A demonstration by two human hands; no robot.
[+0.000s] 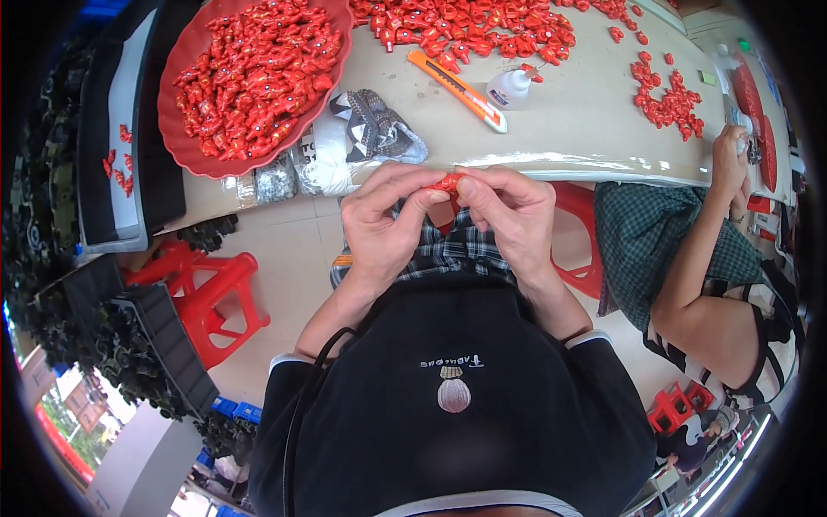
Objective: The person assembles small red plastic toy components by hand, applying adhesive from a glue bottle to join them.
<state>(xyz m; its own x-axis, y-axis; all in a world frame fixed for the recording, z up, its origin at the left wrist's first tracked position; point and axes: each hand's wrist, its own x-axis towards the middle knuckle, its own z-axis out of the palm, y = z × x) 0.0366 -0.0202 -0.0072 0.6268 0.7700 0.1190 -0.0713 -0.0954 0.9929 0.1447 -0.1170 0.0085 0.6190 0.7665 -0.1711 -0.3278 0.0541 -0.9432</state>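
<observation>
Between my two hands, just off the table's near edge, is a small red plastic piece. My left hand pinches one end of it with thumb and forefinger. The other end is pinched by my right hand. My fingers cover most of the piece, so its exact shape is hidden. Beyond my hands on the table lie an orange utility knife and a small white squeeze bottle with a red tip. A scalloped red tray at the left holds a heap of small red figure-like parts.
More red parts are spread over the table's far side, with a smaller group at the right. A patterned cloth lies beside the tray. Red stools stand at the left. A co-worker's arm is at the right.
</observation>
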